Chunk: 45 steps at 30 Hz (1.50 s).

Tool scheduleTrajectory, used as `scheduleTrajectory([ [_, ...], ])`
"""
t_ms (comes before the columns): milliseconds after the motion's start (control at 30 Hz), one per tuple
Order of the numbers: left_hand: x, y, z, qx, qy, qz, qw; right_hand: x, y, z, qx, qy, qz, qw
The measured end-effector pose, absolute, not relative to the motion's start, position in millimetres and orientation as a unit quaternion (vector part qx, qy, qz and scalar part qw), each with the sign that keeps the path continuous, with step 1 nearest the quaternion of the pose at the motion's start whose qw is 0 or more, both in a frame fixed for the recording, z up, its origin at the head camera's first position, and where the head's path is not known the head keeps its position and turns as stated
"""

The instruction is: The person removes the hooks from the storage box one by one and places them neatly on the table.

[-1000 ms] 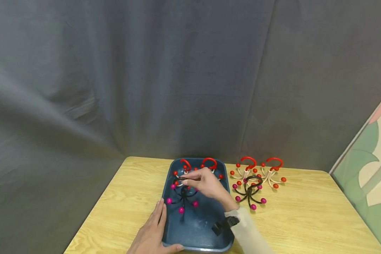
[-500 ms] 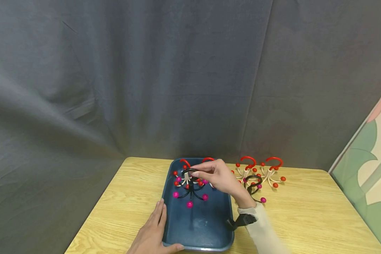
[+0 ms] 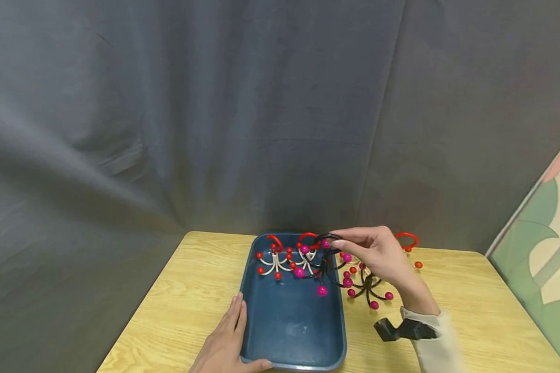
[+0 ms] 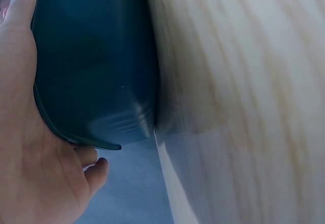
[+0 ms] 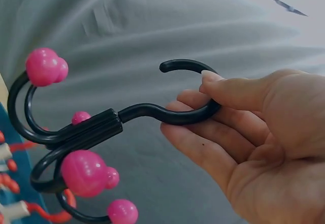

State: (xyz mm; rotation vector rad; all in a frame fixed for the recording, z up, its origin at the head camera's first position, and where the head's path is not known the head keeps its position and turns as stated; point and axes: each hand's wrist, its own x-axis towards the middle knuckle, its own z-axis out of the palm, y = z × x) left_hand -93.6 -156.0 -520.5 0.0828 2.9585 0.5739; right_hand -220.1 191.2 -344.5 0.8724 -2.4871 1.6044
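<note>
My right hand [image 3: 382,256] pinches the hook end of a black claw hanger [image 5: 96,127] between thumb and fingers. Its curved arms end in pink balls, and in the head view it overlaps the tray's right rim. My left hand [image 3: 226,336] rests at the near left corner of the dark blue tray [image 3: 289,321], fingers straight along the side and thumb at the front edge. The left wrist view shows the palm [image 4: 45,178] against the tray's rim. Two white claw hangers with red hooks and balls, one on the left [image 3: 275,261] and one beside it [image 3: 308,256], are at the tray's far end.
Right of the tray, another black claw hanger [image 3: 368,285] with pink balls stands on the wooden table [image 3: 448,311]. Behind it, red-hooked hangers are partly hidden by my right hand, with one red hook [image 3: 407,237] showing. A grey curtain [image 3: 280,129] hangs behind the table.
My right hand has lifted the black claw hanger and carried it rightward, from over the tray's left half to its right rim. My left hand has stayed at the tray's corner.
</note>
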Motion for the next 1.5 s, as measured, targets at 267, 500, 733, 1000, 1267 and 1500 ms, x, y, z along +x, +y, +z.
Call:
scheduleTrajectory([
  [267, -92, -158, -522, 0.040, 0.979, 0.193, 0.047, -209, 243, -341, 0.255, -0.834, 0.481, 0.096],
  [500, -92, -158, -520, 0.037, 0.981, 0.183, 0.056, -202, 285, -349, 0.194, -0.854, 0.468, 0.117],
  [733, -93, -157, -520, 0.036, 0.980, 0.188, 0.058, -197, 317, -351, 0.134, -0.875, 0.454, 0.102],
  [1000, -93, -155, -519, 0.029, 0.979, 0.193, 0.066, -194, 342, -359, 0.085, -0.887, 0.443, 0.102],
  [1267, -92, -156, -519, 0.030, 0.978, 0.197, 0.061, -195, 360, -372, 0.063, -0.893, 0.435, 0.099],
  [1500, -92, -155, -519, 0.032, 0.978, 0.198, 0.060, -212, 369, -400, 0.071, -0.899, 0.423, 0.087],
])
